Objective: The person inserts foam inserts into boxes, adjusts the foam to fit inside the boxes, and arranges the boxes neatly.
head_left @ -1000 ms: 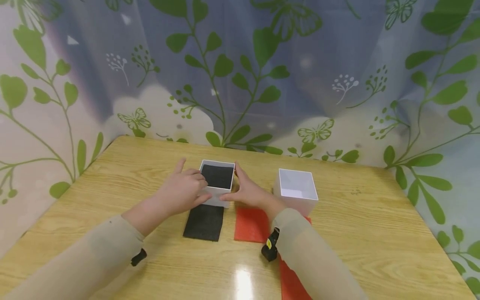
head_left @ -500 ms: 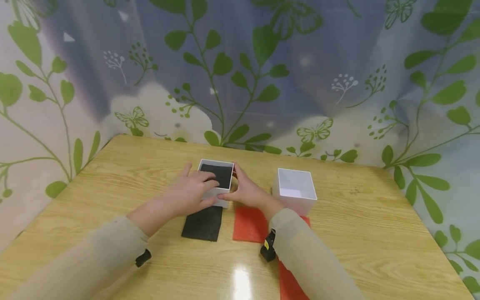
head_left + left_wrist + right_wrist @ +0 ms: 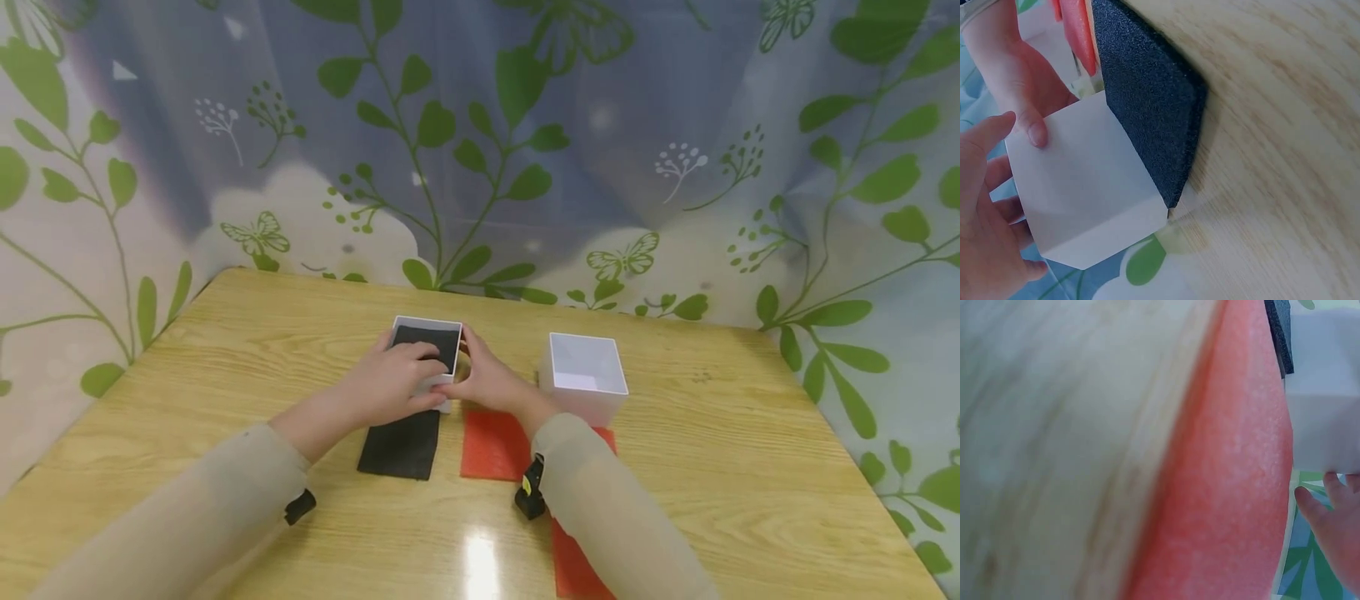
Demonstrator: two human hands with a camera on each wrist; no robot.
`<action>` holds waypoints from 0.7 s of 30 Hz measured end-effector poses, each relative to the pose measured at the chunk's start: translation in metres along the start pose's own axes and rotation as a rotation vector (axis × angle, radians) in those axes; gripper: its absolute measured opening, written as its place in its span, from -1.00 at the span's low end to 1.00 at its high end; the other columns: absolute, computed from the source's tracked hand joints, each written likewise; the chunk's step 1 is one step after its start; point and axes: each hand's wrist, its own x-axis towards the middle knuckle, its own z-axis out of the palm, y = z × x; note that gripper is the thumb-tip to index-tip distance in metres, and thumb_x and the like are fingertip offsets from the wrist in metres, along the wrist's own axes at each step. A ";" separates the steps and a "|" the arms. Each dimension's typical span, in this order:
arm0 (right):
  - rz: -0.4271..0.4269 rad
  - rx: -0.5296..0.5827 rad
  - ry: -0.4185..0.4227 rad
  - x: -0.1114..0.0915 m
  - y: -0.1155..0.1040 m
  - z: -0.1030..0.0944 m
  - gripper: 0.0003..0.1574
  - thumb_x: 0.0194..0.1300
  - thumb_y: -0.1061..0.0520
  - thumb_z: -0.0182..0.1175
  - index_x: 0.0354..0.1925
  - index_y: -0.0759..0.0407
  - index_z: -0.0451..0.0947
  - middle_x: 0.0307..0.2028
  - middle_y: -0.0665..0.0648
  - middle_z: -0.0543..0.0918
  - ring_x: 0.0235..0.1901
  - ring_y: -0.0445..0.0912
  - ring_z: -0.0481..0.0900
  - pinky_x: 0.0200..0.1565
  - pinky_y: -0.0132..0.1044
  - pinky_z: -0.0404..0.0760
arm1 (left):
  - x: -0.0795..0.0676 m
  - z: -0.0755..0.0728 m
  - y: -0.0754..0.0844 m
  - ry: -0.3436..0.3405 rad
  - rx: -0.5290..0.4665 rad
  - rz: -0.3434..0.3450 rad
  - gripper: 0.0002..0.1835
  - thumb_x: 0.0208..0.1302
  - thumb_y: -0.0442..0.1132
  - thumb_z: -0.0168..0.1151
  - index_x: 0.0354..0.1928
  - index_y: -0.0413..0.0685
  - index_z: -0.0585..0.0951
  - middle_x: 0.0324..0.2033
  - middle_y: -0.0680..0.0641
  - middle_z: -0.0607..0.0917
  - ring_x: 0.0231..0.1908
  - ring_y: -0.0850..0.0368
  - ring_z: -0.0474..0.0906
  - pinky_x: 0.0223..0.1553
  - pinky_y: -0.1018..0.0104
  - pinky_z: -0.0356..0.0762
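A square white box (image 3: 1085,169) with an open top stands between both hands, a black foam-like sheet (image 3: 426,335) lying inside it. My right hand (image 3: 491,382) grips the box's right side, thumb on the front face and fingers at the back corner. Reaching over from the left, my left hand (image 3: 390,383) has its extended fingers on the black sheet within the rim; its thumb is outside, by the front wall. In front of the box, another black sheet (image 3: 399,448) lies flat, its thick, grainy edge showing in the left wrist view.
A second white box (image 3: 588,407) stands open to the right. A red sheet (image 3: 491,450) lies beside the black one, with more red sheet (image 3: 576,560) under the right forearm. The wooden table (image 3: 750,467) ends at a leaf-patterned curtain (image 3: 600,150).
My left hand has moved right from the box's left edge, bringing its fingers over the opening onto the black sheet inside. My right hand keeps its hold on the box.
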 end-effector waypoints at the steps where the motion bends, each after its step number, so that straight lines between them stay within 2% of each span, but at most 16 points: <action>1: 0.002 -0.007 0.003 0.000 0.000 0.000 0.25 0.04 -0.02 0.41 0.43 -0.02 -0.21 0.40 0.13 -0.08 0.37 0.03 0.01 0.25 -0.06 0.19 | 0.002 0.000 0.000 -0.018 0.010 -0.008 -0.53 0.22 0.11 0.19 0.06 -0.01 0.60 0.11 -0.15 0.53 0.14 -0.04 0.41 0.14 -0.35 0.07; 6: 0.010 -0.030 0.012 0.002 0.001 0.000 0.31 0.01 -0.09 0.42 0.45 0.00 -0.25 0.40 0.11 -0.03 0.36 0.04 0.03 0.28 -0.02 0.12 | 0.011 0.002 -0.004 -0.156 0.051 -0.064 -0.22 0.19 0.23 0.15 0.31 -0.14 0.35 0.30 -0.19 0.31 0.29 -0.10 0.21 0.19 -0.27 0.05; 11: 0.033 -0.039 -0.013 0.003 0.003 0.003 0.41 0.01 -0.15 0.40 0.46 0.02 -0.38 0.44 0.08 -0.14 0.38 -0.01 -0.01 0.29 -0.06 0.09 | 0.018 0.009 -0.011 -0.245 0.059 -0.063 -0.06 0.16 0.30 0.12 0.40 -0.17 0.14 0.38 -0.15 0.13 0.37 -0.06 0.01 0.24 -0.17 0.04; 13: 0.034 -0.038 -0.021 0.004 0.004 0.004 0.43 0.01 -0.17 0.40 0.46 0.02 -0.41 0.44 0.07 -0.18 0.38 -0.02 -0.02 0.29 -0.06 0.09 | 0.019 0.011 -0.013 -0.258 0.058 -0.059 -0.03 0.16 0.31 0.11 0.42 -0.16 0.09 0.40 -0.13 0.09 0.38 -0.03 -0.03 0.26 -0.15 0.02; 21: 0.033 -0.047 0.000 0.002 0.005 0.002 0.43 -0.01 -0.15 0.41 0.46 0.03 -0.38 0.43 0.09 -0.13 0.37 -0.01 0.00 0.28 -0.05 0.11 | 0.022 0.017 -0.015 -0.229 0.059 -0.058 -0.02 0.13 0.34 0.11 0.42 -0.13 0.10 0.40 -0.11 0.08 0.37 -0.03 0.00 0.26 -0.12 0.04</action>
